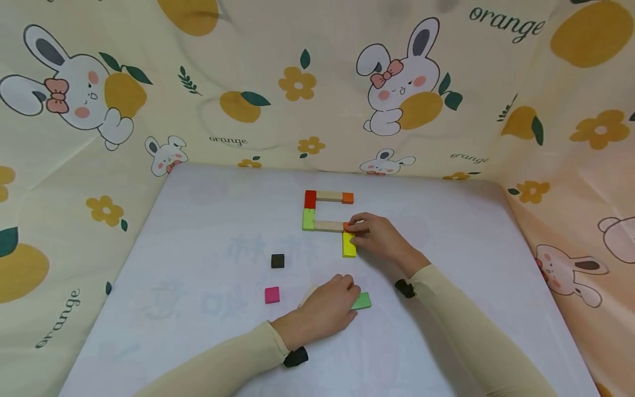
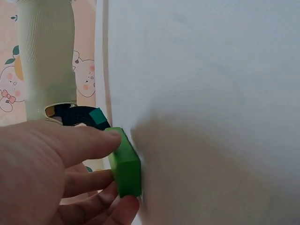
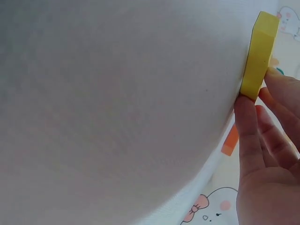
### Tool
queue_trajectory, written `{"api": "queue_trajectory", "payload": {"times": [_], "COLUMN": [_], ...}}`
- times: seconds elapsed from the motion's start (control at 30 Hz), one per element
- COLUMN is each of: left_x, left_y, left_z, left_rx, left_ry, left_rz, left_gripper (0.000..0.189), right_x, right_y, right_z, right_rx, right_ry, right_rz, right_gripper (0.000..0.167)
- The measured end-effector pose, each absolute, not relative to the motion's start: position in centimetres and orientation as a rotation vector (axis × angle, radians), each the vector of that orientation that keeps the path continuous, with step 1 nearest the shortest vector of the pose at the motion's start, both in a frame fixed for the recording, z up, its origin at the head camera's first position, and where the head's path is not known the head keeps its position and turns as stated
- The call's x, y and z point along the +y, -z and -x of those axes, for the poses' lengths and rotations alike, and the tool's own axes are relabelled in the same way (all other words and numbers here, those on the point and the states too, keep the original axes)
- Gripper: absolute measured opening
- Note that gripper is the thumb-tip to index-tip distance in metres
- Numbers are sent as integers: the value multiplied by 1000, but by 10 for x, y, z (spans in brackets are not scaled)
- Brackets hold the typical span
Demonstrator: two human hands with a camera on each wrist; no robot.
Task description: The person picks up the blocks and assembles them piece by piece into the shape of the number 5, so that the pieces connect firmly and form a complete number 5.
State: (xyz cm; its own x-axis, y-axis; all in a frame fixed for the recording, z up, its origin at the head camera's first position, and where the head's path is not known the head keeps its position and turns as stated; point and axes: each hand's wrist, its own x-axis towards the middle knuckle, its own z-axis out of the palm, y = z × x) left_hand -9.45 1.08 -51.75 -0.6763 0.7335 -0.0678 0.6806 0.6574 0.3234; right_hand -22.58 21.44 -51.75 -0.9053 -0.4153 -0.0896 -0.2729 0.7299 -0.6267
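My left hand (image 1: 327, 306) pinches a green block (image 2: 126, 161) between thumb and fingers, low over the white table. Part of that block shows beyond the fingertips in the head view. My right hand (image 1: 379, 237) holds a yellow block (image 1: 349, 245) at the lower right end of a row of blocks. Its thumb lies along the yellow side and a fingertip is at the block's far end, in the right wrist view. That finger partly covers an orange block (image 1: 345, 226) there. Plain wooden strips (image 1: 328, 226), a lime block (image 1: 308, 219) and a red block (image 1: 310, 199) continue the outline.
Another orange block (image 1: 348, 198) ends the top strip. A black block (image 1: 278, 261) and a pink block (image 1: 272, 295) lie left of the hands. A pale piece (image 1: 306, 296) shows partly behind the left hand. A printed cloth (image 1: 297, 121) rises behind the white table (image 1: 198, 231).
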Motion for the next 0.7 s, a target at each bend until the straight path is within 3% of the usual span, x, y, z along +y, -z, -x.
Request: {"api": "queue_trajectory", "payload": {"times": [0.4, 0.7], "left_x": [11, 3], "left_y": [519, 504], "left_z": [100, 120], "left_rx": [2723, 2727], "left_ry": [-484, -549], "left_rz": [-1073, -924], "left_gripper": [35, 44], "right_x": [215, 216], "right_y": [518, 517], "right_z": [226, 227], "right_rx": [2702, 2706], "right_ry": [931, 930], "right_rz": [567, 587], "right_gripper": [38, 37]}}
